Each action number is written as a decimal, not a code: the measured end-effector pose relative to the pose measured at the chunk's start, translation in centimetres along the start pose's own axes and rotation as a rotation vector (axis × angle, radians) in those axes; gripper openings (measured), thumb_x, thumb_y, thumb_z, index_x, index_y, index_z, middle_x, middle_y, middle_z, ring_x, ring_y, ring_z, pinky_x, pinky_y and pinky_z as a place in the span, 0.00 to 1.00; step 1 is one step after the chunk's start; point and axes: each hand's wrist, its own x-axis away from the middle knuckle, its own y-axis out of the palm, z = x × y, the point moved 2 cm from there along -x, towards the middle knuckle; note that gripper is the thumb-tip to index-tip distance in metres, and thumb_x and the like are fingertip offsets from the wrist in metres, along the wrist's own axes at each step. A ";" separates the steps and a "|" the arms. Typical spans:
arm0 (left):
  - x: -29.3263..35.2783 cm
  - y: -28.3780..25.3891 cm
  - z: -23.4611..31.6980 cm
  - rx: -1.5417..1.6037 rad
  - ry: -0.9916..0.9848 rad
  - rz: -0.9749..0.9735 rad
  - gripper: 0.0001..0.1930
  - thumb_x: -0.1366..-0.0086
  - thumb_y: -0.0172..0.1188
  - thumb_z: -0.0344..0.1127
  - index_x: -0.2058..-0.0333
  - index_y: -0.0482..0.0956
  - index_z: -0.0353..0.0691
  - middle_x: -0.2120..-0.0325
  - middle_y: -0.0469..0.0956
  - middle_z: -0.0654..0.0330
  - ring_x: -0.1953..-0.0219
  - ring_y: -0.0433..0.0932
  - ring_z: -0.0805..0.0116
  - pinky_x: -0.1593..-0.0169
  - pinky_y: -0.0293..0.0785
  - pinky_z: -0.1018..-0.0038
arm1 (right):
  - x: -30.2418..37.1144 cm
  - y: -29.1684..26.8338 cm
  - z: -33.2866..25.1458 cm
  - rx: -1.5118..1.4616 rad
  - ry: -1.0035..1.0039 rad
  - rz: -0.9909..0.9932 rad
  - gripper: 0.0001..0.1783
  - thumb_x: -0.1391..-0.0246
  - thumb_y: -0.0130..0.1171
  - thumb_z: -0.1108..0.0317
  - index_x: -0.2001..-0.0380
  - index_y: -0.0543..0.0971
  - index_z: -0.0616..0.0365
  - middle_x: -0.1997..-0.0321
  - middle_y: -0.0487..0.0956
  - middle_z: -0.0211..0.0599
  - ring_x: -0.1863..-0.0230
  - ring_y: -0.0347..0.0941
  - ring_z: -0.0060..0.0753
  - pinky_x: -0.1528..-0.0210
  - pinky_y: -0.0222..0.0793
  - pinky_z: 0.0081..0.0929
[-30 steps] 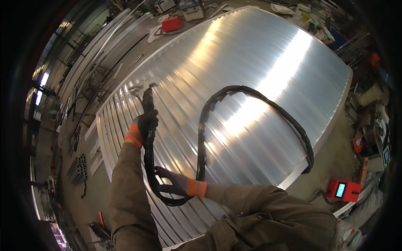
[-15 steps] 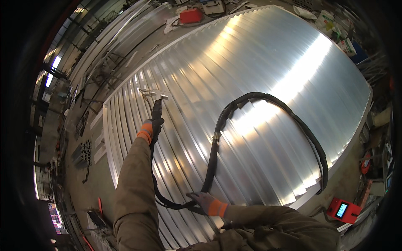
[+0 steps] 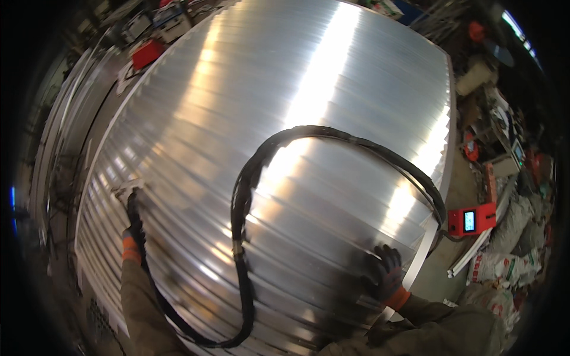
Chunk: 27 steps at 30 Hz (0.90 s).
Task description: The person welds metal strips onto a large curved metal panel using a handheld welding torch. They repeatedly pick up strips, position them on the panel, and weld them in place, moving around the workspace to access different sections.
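My left hand (image 3: 134, 231), in a dark glove with an orange cuff, is closed round the black handle of a welding torch (image 3: 133, 204). The torch's pale metal head rests on or just above a ribbed, shiny metal panel (image 3: 196, 148), toward its left side. A thick black hose (image 3: 242, 279) runs from the torch, dips toward me, then arches over the panel to its right edge. Near that edge, my gloved right hand (image 3: 387, 274) has its fingers spread and holds nothing. Whether it touches the panel I cannot tell.
Beyond the panel's right edge stands a red box with a lit screen (image 3: 473, 219). Full sacks (image 3: 499, 267) and clutter lie farther right. Long metal profiles (image 3: 77, 113) are stacked at the left, and a red case (image 3: 147, 54) sits at the far left.
The view has swung to the right. My right hand has let go of the hose and moved right, its fingers now spread. The torch remains in my left hand.
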 end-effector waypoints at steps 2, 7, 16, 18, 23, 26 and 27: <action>-2.9 0.1 0.0 -0.071 -0.041 0.043 0.16 0.35 0.73 0.52 0.69 0.78 0.51 0.84 0.66 0.70 0.85 0.64 0.70 0.81 0.57 0.68 | 0.7 -0.4 2.1 0.142 0.155 -0.009 0.39 0.49 0.76 0.54 0.35 0.78 0.54 0.29 0.74 0.56 0.29 0.68 0.69 0.29 0.63 0.68; -9.1 -0.3 0.8 -0.226 0.021 0.157 0.26 0.34 0.68 0.66 0.60 0.84 0.46 0.79 0.71 0.63 0.83 0.65 0.65 0.79 0.57 0.60 | 1.2 0.5 2.6 0.016 0.153 -0.011 0.39 0.46 0.74 0.52 0.32 0.76 0.52 0.27 0.72 0.57 0.27 0.66 0.71 0.27 0.59 0.70; -5.1 9.8 7.5 -0.859 0.761 0.355 0.28 0.27 0.63 0.61 0.46 0.80 0.40 0.57 0.77 0.54 0.59 0.74 0.52 0.56 0.67 0.51 | 2.1 1.2 3.6 0.060 0.198 -0.199 0.32 0.34 0.60 0.52 0.29 0.76 0.47 0.20 0.66 0.54 0.19 0.58 0.63 0.18 0.49 0.66; 2.3 10.8 7.6 -1.019 1.037 0.423 0.29 0.25 0.62 0.60 0.43 0.79 0.39 0.52 0.78 0.52 0.54 0.76 0.49 0.51 0.69 0.49 | 2.5 1.4 3.6 0.022 0.188 -0.122 0.28 0.33 0.61 0.52 0.33 0.79 0.48 0.20 0.66 0.54 0.19 0.58 0.62 0.19 0.51 0.67; 23.8 12.9 0.8 -1.385 1.372 0.337 0.31 0.21 0.60 0.57 0.36 0.77 0.36 0.40 0.81 0.47 0.41 0.81 0.41 0.38 0.75 0.43 | 2.8 1.4 3.6 0.000 0.176 -0.061 0.31 0.31 0.58 0.48 0.30 0.77 0.48 0.19 0.66 0.52 0.19 0.59 0.61 0.19 0.51 0.65; 35.3 15.7 -7.2 -1.007 1.029 0.018 0.39 0.24 0.64 0.54 0.27 0.67 0.29 0.28 0.66 0.32 0.27 0.68 0.35 0.25 0.64 0.43 | 3.2 1.2 3.5 0.014 0.205 -0.096 0.33 0.29 0.54 0.44 0.28 0.75 0.47 0.17 0.64 0.49 0.17 0.56 0.59 0.16 0.45 0.60; 40.3 16.2 -10.4 -1.045 0.955 -0.053 0.43 0.25 0.66 0.54 0.25 0.63 0.28 0.27 0.63 0.30 0.25 0.65 0.33 0.25 0.64 0.43 | 3.3 1.3 3.4 0.006 0.206 -0.099 0.33 0.28 0.54 0.44 0.29 0.76 0.49 0.17 0.64 0.49 0.17 0.54 0.58 0.16 0.42 0.59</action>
